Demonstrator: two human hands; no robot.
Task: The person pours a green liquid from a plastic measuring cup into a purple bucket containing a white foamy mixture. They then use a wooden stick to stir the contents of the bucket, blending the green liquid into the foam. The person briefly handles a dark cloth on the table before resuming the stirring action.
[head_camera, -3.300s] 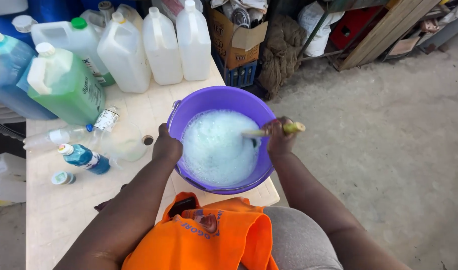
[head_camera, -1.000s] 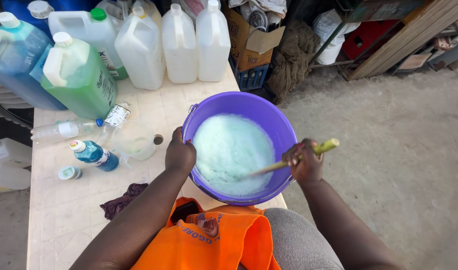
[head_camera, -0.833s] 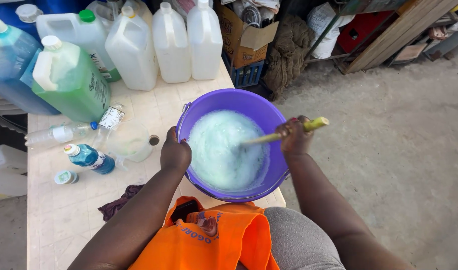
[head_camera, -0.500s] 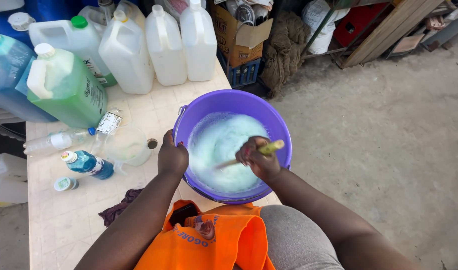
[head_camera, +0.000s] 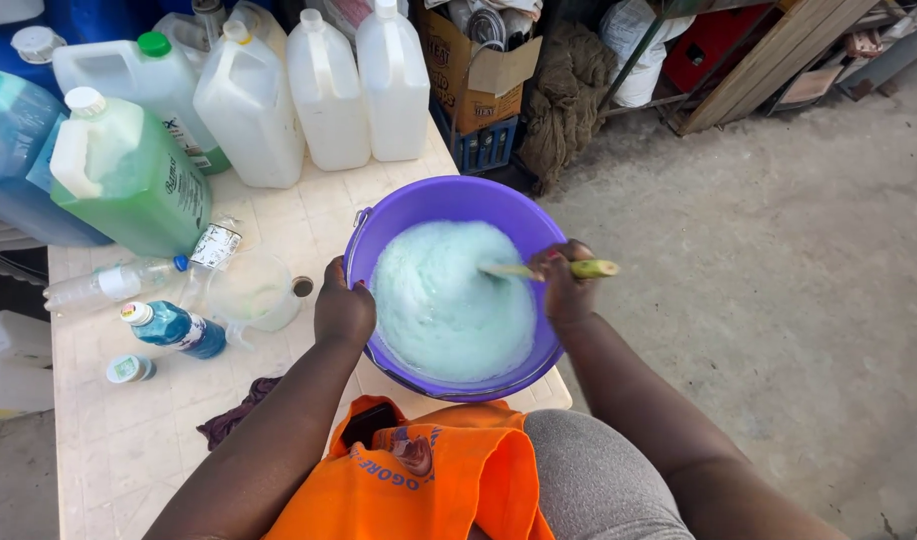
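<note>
A purple bucket point(head_camera: 418, 205) stands at the near right corner of a pale tiled table point(head_camera: 128, 440). It holds pale turquoise foamy liquid point(head_camera: 443, 300). My left hand point(head_camera: 343, 310) grips the bucket's left rim. My right hand point(head_camera: 566, 285) sits at the right rim, closed on a thin yellow-green stick point(head_camera: 588, 268) whose far end dips into the foam.
Behind the bucket stand several white jerrycans point(head_camera: 323, 95), a green-filled jug point(head_camera: 128, 175) and a blue one point(head_camera: 13, 150). A clear bottle point(head_camera: 108, 285), a small blue bottle point(head_camera: 173, 328), a clear cup point(head_camera: 248, 295) and a dark rag point(head_camera: 233, 420) lie left. Concrete floor point(head_camera: 778, 300) lies right.
My right hand has swung the stick round the bucket, from over the foam back to the right rim. The left hand has stayed on the left rim.
</note>
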